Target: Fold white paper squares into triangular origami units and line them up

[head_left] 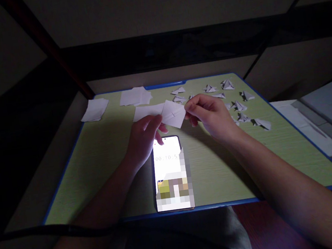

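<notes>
A small white sheet of paper point(174, 116) with crease lines is held up over the table, corner to corner between my two hands. My left hand point(145, 137) pinches its left corner between thumb and fingers. At the right corner, my right hand point(209, 112) has its thumb and forefinger closed on the paper. Just behind the left hand lies another white sheet point(147, 111), partly covered. Below the hands a phone point(167, 161) with a bright screen lies flat, showing a running-time display.
A stack of white paper point(95, 110) lies at the table's far left, with more sheets point(134, 96) beside it. Several folded paper pieces point(239, 106) are scattered at the back right. A black cable point(60, 229) crosses the near left edge of the green table point(102, 149).
</notes>
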Available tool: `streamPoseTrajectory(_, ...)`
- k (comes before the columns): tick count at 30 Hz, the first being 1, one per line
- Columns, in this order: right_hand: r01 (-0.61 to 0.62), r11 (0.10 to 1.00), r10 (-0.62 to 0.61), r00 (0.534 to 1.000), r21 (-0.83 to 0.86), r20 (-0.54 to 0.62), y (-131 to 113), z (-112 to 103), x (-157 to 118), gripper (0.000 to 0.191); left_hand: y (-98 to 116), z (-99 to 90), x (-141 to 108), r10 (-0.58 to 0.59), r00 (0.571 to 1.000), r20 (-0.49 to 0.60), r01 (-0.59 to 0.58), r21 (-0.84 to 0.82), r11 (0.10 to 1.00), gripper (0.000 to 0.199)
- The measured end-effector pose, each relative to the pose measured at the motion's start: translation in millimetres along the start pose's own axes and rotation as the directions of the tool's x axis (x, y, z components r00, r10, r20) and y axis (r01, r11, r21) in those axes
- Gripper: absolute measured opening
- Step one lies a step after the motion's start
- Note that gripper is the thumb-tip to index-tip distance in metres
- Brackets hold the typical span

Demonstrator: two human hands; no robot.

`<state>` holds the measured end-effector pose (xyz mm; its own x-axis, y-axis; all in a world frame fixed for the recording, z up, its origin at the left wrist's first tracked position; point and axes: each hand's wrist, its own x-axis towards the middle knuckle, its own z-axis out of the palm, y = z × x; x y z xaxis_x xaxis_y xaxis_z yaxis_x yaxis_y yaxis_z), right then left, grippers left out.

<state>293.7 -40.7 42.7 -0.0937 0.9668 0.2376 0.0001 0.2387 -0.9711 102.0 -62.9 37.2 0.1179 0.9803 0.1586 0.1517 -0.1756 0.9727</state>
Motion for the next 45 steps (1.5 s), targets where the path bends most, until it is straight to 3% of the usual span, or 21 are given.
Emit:
streamPoseTrajectory(13,0.012,0.998,-0.007,0.996,-0.062,0.088,-0.6,1.2,-3.9,0.026,-0.6,2.4,0.1,0.029,0.999,-0.025,-0.027,0.061,0.998,0.018)
streamPoseTrajectory(23,-0.002,0.999,0.006,0.996,-0.046,0.091,-0.9,3.1,-4.5,0.042,1.5,1.7,0.3,0.029,0.996,-0.082,-0.028,0.021,0.999,0.020)
streamPoseTrajectory(27,-0.018,0.998,0.026,0.988,-0.055,0.151,-5.2,4.4,-7.6,0.045,-0.3,1.9,1.2,0.014,0.995,-0.095,-0.017,-0.028,0.999,0.017)
streamPoseTrajectory(30,-0.036,0.997,0.048,0.982,-0.068,0.182,-5.3,6.7,-10.2,0.043,-1.0,2.3,0.5,0.011,0.999,-0.052,-0.014,-0.053,0.998,0.018)
streamPoseTrajectory(36,-0.032,0.996,0.045,0.985,-0.079,0.167,-0.9,11.3,-13.8,0.046,1.1,4.4,-3.8,0.086,0.986,0.141,-0.080,-0.048,0.996,0.029)
streamPoseTrajectory(45,-0.020,0.995,0.037,0.983,-0.096,0.181,-2.4,12.5,-15.2,0.050,3.1,5.6,-5.1,0.078,0.989,0.127,-0.074,-0.032,0.997,0.026)
